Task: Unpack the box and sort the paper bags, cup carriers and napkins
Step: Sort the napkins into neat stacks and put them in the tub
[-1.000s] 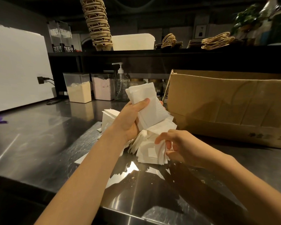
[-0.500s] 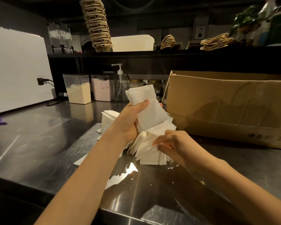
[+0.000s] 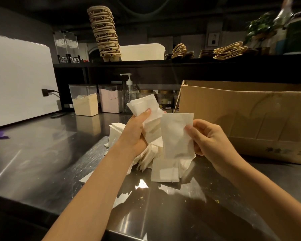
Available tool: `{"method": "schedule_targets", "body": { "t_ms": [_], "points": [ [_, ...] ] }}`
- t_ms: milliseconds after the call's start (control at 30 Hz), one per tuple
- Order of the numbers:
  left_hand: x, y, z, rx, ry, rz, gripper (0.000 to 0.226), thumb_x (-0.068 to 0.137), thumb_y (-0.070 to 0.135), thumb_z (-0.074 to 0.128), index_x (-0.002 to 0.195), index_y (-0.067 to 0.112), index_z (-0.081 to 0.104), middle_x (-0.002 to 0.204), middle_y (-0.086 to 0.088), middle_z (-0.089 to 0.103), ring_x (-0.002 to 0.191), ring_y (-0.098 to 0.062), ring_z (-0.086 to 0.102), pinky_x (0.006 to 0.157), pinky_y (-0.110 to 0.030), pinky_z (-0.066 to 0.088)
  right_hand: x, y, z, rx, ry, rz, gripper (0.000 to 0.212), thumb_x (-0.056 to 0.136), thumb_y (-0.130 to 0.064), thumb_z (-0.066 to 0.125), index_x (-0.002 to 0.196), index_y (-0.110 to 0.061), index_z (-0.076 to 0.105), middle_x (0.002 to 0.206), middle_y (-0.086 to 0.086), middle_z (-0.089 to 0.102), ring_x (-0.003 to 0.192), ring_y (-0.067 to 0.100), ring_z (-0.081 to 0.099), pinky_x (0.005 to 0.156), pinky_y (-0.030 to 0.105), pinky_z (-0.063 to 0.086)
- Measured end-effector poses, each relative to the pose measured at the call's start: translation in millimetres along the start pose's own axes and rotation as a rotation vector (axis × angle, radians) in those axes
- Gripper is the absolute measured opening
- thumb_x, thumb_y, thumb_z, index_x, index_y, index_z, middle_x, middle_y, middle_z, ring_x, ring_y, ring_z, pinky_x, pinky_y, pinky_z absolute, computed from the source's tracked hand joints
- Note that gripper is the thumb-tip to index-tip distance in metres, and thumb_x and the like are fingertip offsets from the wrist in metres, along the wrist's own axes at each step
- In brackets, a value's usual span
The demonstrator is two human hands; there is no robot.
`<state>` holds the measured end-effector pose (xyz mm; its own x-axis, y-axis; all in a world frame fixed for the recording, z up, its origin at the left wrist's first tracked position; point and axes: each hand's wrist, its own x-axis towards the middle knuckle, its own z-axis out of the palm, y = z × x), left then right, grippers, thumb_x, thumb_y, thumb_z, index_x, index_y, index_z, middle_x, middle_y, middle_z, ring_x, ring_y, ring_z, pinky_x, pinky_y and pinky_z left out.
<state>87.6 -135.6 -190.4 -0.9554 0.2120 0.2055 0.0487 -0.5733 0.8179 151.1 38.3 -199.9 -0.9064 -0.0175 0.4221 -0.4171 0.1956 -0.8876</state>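
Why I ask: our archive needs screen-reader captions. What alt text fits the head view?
A person's left hand grips a stack of napkins while the right hand pinches a single napkin beside it, above a loose pile on a steel counter. A cardboard box sits to the right; cup carriers stand stacked on the shelf behind.

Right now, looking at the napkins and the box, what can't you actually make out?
All in the head view:
Inside of the cardboard box: hidden by its near wall.
Print on the box's lower right: blurred, cut off by the frame edge.
Fingers of the left hand: behind the napkin stack it grips.
Napkin pile: partly covered by both hands and the single napkin the right hand pinches.
Labels on the jars: too small, dark.
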Motion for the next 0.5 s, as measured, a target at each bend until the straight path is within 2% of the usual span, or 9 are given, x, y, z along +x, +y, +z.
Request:
{"method": "schedule_targets", "body": {
  "t_ms": [67, 133, 267, 400, 500],
  "points": [
    [-1.2, -1.0, 1.7, 0.029, 0.019, -0.025, 0.026, 0.097, 0.018, 0.055, 0.123, 0.016, 0.056, 0.093, -0.006, 0.069, 0.079, -0.019, 0.068, 0.062, -0.034, 0.061, 0.8, -2.0, -0.8, 0.091, 0.014, 0.078, 0.013, 0.095, -0.028, 0.052, 0.094, -0.024, 0.064, 0.089, -0.006, 0.066, 0.081, 0.01, 0.065, 0.061, 0.02, 0.053],
    [-2.2, -1.9, 2.4, 0.071, 0.02, -0.059, 0.035, 0.095, 0.019, 0.058, 0.129, 0.018, 0.052, 0.099, -0.008, 0.067, 0.083, -0.021, 0.067, 0.064, -0.036, 0.06, 1.5, -3.6, -2.4, 0.146, 0.026, 0.125, 0.013, 0.093, -0.03, 0.053, 0.093, -0.024, 0.064, 0.091, -0.005, 0.067, 0.088, 0.017, 0.063, 0.069, 0.027, 0.054],
    [-4.6, -2.4, 3.7, 0.157, -0.04, -0.104, 0.029, 0.096, 0.015, 0.055, 0.124, 0.021, 0.053, 0.106, -0.008, 0.067, 0.094, -0.024, 0.066, 0.075, -0.04, 0.058, 0.7, -10.7, -7.2, 0.272, 0.026, 0.181, 0.016, 0.094, -0.03, 0.052, 0.089, -0.02, 0.063, 0.088, -0.003, 0.067, 0.083, 0.015, 0.065, 0.061, 0.023, 0.051],
    [-5.1, -3.1, 3.8, 0.24, -0.103, -0.107, 0.035, 0.096, 0.013, 0.055, 0.129, 0.025, 0.05, 0.11, -0.009, 0.064, 0.098, -0.025, 0.062, 0.075, -0.04, 0.058, 2.0, -16.0, -13.3, 0.389, 0.081, 0.207, 0.014, 0.094, -0.029, 0.053, 0.09, -0.02, 0.062, 0.093, 0.0, 0.065, 0.087, 0.017, 0.064, 0.057, 0.022, 0.051],
    [-6.4, -4.2, 3.8, 0.268, -0.169, -0.119, 0.028, 0.095, 0.012, 0.054, 0.12, 0.024, 0.056, 0.104, -0.006, 0.067, 0.094, -0.023, 0.065, 0.075, -0.04, 0.058, 3.5, -14.3, -13.7, 0.354, 0.096, 0.197, 0.013, 0.094, -0.028, 0.053, 0.088, -0.02, 0.062, 0.09, 0.0, 0.066, 0.084, 0.017, 0.064, 0.06, 0.025, 0.054]
  ]
}}
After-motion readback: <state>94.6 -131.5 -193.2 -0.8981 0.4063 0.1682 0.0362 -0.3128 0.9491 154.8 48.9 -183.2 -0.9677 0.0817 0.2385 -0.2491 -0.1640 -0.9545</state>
